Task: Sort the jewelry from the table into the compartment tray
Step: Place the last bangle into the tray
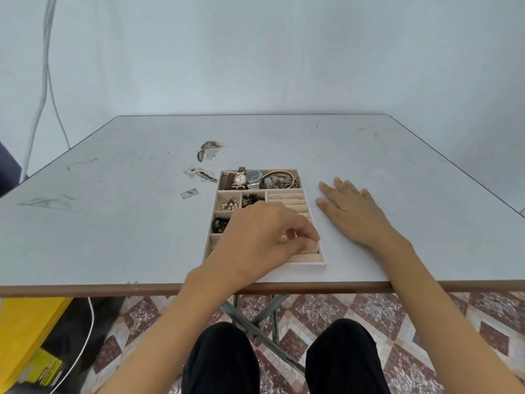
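The left hand (255,237) curls over the jewelry tray (306,263) near the table (113,223) edge, but I cannot tell if it holds anything, and the right hand (349,211) lies flat beside it.

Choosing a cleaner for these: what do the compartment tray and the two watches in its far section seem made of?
Compartment tray: matte beige lining, probably velvety fabric, with a white rim; no gloss anywhere. Rose-gold watch: shiny metal case; its brown strap could be leather. Dark-dial watch: silvery link band that glints, likely steel.
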`<state>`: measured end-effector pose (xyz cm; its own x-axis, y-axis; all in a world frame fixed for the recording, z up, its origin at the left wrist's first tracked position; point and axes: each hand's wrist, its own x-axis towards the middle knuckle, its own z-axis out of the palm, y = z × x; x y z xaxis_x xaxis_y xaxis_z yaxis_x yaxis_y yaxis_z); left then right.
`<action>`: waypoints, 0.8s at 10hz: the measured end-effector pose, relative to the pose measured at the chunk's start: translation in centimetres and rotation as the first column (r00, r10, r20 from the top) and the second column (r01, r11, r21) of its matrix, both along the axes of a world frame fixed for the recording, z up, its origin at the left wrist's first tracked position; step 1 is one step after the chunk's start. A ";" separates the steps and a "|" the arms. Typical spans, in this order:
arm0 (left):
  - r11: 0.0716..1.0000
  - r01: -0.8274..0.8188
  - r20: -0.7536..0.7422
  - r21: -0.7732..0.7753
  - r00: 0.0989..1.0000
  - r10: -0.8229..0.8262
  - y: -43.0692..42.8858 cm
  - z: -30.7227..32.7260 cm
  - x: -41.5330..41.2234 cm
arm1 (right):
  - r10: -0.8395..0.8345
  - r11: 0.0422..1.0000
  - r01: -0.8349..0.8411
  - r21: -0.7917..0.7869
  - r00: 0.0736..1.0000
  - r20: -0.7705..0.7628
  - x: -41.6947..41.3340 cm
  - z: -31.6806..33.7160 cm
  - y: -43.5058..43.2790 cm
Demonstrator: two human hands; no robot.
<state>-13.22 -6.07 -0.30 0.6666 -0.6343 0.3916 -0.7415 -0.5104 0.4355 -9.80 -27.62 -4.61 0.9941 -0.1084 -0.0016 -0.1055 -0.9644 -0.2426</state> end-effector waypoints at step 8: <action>0.984 0.014 0.320 0.180 0.945 -0.072 -0.1 -0.7 0.0 | 0.003 1.000 -0.003 0.002 1.000 0.005 -0.3 0.1 0.1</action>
<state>-13.26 -6.18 -0.97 0.4925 -0.7367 0.4634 -0.8503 -0.5209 0.0756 -10.06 -27.54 -4.51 0.9944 -0.1052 0.0031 -0.1013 -0.9643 -0.2448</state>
